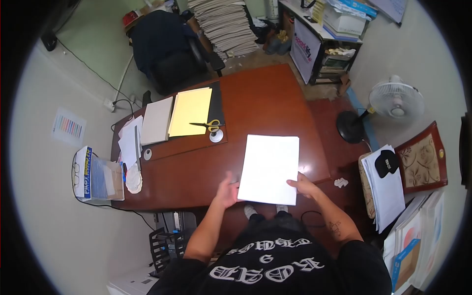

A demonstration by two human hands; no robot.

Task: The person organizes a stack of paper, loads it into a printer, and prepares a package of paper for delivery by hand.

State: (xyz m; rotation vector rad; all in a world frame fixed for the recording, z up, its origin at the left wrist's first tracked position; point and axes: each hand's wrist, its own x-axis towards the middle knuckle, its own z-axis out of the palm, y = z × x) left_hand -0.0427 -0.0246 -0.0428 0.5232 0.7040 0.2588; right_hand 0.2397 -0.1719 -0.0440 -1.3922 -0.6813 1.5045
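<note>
A stack of white paper (pixel 269 167) is at the front edge of the brown desk, in front of my body. My right hand (pixel 304 186) grips its right side, thumb on top and fingers underneath. Beside its lower left edge is my left hand (pixel 228 191), fingers apart and palm turned toward the paper, holding nothing. Yellow-handled scissors (pixel 213 126) lie partly over a yellow paper stack (pixel 191 112), farther left on the desk. Next to that stack is a greyish paper stack (pixel 157 121).
The brown desk (pixel 265 103) spans the middle. Loose papers (pixel 129 145) and a plastic box (pixel 105 178) occupy its left end. Beyond it stands a black office chair (pixel 167 54). A fan (pixel 396 101) and a chair with papers (pixel 383 189) are at the right.
</note>
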